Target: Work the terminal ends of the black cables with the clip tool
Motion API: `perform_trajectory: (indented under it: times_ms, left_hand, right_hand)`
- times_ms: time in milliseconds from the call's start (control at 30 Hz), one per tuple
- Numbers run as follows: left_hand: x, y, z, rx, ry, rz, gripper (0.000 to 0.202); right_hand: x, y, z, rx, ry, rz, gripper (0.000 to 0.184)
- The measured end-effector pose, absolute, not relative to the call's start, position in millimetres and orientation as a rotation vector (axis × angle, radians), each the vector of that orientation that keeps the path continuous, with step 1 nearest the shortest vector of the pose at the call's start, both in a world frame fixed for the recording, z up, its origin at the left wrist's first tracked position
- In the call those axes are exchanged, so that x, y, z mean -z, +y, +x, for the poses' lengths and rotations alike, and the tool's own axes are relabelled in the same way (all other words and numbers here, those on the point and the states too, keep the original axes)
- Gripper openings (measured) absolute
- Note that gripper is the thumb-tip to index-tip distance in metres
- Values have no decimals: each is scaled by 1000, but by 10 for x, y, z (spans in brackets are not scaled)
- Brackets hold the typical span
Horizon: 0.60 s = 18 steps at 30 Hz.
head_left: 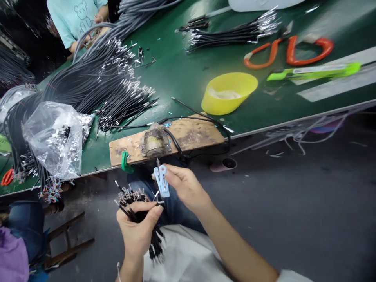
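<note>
My left hand (136, 231) is closed around a bundle of short black cables (155, 244) with silvery stripped ends, above my lap. One cable end sticks up between its thumb and forefinger. My right hand (186, 184) pinches a light blue clothespin (161, 181) just above that end. A thin dark tip shows at the clothespin's upper end, close to a round, crusted metal piece (154, 141) fixed on a wooden board (194, 135). Whether the clothespin grips anything else is hard to make out.
A green clamp (126, 162) grips the board at the table edge. On the green table lie grey cable bundles (79, 86), a clear plastic bag (54, 137), a yellow cup (229, 94), orange-handled scissors (308, 51) and a green cutter knife (317, 71). A person (78, 23) sits across the table.
</note>
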<state>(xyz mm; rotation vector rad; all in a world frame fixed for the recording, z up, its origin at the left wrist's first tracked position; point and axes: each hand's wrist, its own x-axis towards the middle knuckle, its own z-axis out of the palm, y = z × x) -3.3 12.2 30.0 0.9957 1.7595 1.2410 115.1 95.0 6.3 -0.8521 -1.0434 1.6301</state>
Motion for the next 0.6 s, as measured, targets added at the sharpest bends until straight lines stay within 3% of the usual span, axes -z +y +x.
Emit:
perform_trajectory:
  times_ms: [133,233,300,433,600]
  left_hand:
    - [-183,94,-135,-1050,1659,970,27]
    - [-125,71,-161,-981,1595,968,32]
    - [-116,66,-152,-951,1562,965,34]
    - [-120,67,-109,-963,1543,942,38]
    - [-110,46,-47,-1029,1600,917,37]
  right_hand:
    - [62,796,1320,-1400,-1386,-690,48]
    - [119,700,1362,-1379,-1606,-616,35]
    - [146,659,1323,-1394,-1579,-622,27]
    - [172,587,1173,-1415,-1329,-738,32]
    - [180,466,1076,-791,-1447,-878,19]
